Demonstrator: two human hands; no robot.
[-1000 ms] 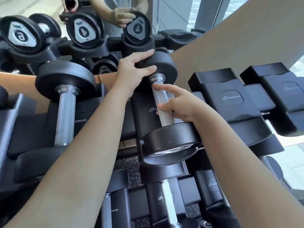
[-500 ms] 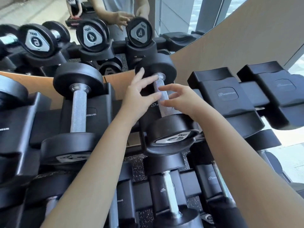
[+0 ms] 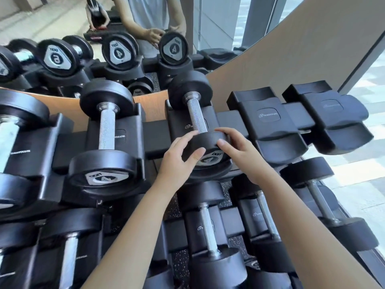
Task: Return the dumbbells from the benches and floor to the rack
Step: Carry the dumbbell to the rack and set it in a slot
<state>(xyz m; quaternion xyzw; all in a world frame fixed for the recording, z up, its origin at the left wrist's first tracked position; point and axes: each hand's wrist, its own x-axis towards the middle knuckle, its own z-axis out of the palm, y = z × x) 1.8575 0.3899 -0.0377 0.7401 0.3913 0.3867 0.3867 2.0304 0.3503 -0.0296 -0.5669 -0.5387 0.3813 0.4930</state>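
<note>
1. Both hands have slid down from the knurled handle and far head to the near head of the dumbbell (image 3: 196,119), and the view now sits further back, showing more of the rack (image 3: 154,138).
2. That dumbbell lies in a black cradle on the top tier of the rack, far head toward the mirror (image 3: 62,21), near head marked 4 facing the camera.
3. The left hand (image 3: 179,158) cups the left side of the near head, fingers curled over its rim, thumb pressed on the face.
4. The right hand (image 3: 239,151) cups the right side the same way, fingertips on the rim, thumb by the label.
5. Just to the left, a second dumbbell (image 3: 106,132) marked 4 rests in its own cradle.
6. To the right, two empty cradles (image 3: 268,119) stand side by side.
7. More dumbbells lie on the lower tier (image 3: 208,230) beneath the forearms.
</note>
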